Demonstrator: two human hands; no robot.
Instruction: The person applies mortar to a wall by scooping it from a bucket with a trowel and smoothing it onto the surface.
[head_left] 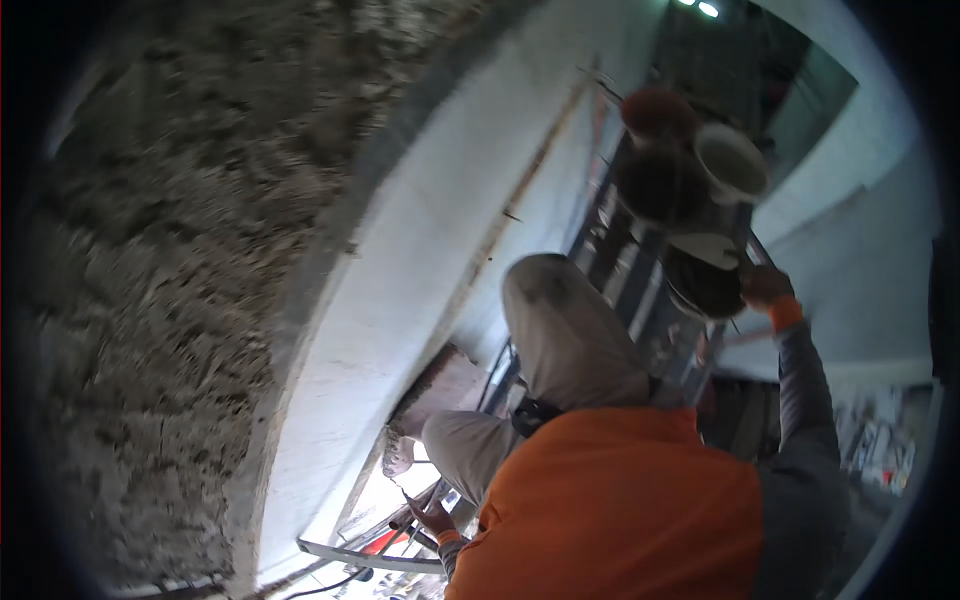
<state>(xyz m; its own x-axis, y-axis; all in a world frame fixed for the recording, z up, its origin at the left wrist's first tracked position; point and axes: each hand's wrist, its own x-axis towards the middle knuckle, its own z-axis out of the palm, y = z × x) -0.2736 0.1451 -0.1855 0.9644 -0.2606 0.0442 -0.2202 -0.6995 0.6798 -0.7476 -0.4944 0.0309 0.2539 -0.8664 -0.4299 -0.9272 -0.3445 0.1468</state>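
My right hand [767, 288] is closed on a trowel [705, 248], its pale blade lying over the mouth of a dark bucket [706, 287]. Wet, dark material seems to lie inside that bucket, though shadow hides the detail. Low on the left, my left hand [432, 518] has its fingers apart near a metal bar [372, 556] and some dark rods. Just above this hand sits a pinkish-grey, mortar-stained piece [398, 452] whose kind is unclear. My bent knees lie between the two hands.
Beyond the trowel stand a second dark bucket [660, 187], a reddish bucket [660, 113] and a whitish bucket [732, 162] on scaffold planks. A rough mortar surface [200, 260] fills the left, bordered by a pale smooth band [385, 260]. Another pale wall [850, 270] rises on the right.
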